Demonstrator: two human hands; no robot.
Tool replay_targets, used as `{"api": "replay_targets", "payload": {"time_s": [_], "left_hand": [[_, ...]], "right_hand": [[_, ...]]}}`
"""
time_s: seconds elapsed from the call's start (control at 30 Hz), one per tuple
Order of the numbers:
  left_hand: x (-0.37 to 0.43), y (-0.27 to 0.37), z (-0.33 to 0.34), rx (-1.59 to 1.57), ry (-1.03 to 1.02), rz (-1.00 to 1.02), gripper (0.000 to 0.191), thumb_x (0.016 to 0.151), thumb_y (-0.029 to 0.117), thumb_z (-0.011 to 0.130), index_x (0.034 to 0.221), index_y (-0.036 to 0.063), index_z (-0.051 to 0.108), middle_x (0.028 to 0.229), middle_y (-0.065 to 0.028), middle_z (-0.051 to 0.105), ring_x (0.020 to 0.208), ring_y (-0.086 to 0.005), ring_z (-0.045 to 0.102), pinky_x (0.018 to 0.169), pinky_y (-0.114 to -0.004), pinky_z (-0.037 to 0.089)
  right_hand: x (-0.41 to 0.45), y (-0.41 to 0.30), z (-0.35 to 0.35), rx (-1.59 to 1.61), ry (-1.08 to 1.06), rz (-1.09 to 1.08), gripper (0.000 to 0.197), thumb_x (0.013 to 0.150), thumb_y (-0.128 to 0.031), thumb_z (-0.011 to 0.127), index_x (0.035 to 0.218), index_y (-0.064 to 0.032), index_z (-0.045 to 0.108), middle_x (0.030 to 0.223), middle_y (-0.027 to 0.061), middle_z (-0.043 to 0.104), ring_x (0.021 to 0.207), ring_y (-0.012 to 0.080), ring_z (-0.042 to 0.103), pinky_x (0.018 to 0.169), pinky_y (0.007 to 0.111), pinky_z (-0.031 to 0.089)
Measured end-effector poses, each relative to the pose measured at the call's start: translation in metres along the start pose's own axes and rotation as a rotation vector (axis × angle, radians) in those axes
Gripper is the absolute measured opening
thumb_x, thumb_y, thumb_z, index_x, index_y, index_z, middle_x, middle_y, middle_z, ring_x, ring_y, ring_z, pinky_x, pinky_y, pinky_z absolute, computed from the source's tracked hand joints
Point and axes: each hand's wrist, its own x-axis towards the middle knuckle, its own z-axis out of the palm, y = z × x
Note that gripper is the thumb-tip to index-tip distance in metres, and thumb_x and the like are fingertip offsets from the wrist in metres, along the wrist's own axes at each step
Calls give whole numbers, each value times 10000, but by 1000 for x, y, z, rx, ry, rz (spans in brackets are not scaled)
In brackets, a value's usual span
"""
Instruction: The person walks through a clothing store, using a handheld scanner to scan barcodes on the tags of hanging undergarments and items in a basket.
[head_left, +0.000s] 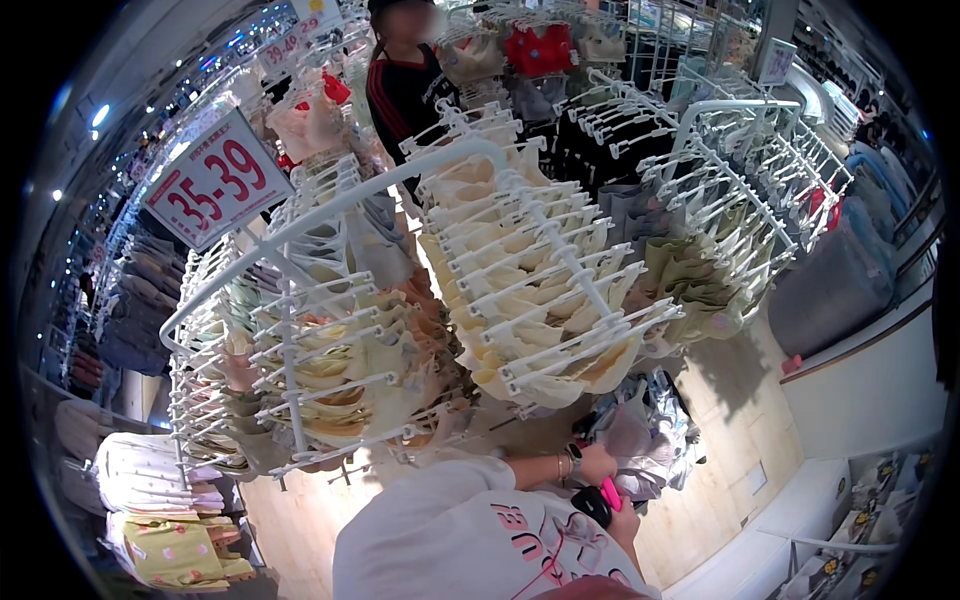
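My left hand (598, 463), with a dark watch and a bracelet at its wrist, is at the upper end of a bright pink object (611, 494); its fingers are too small to make out. My right hand (624, 519) grips the lower end of that pink object. Beside it, against my shirt, is a rounded black object (592, 505) of unclear kind. Just beyond my hands lies a heap of grey and pale garments (637, 450), low down near the floor. Cream and pale yellow bras (525, 285) hang on white hangers in front of me.
A white metal rack (330, 206) with a price sign (219, 180) stands ahead and to the left. Further bras hang on a right-hand rack (739, 187). Another person (409, 97) stands behind the racks. At right are a large grey wrapped bundle (832, 292) and a white partition (870, 390).
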Motion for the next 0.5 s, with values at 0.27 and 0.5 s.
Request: {"api": "replay_targets", "payload": {"time_s": [0.27, 0.5], "left_hand": [[2, -1, 3, 17, 107, 30, 93, 570, 196, 632, 623, 121, 646, 597, -123, 592, 614, -330, 608, 559, -428, 466], [1, 1, 3, -27, 126, 5, 102, 577, 211, 635, 619, 119, 643, 595, -125, 589, 609, -329, 605, 559, -428, 466]], "right_hand": [[-1, 14, 8, -23, -7, -20, 338, 587, -274, 701, 859, -78, 660, 912, 119, 543, 715, 327, 589, 559, 442, 467], [1, 11, 2, -6, 4, -28, 296, 622, -247, 684, 863, -77, 661, 923, 113, 549, 716, 324, 592, 568, 437, 469]]}}
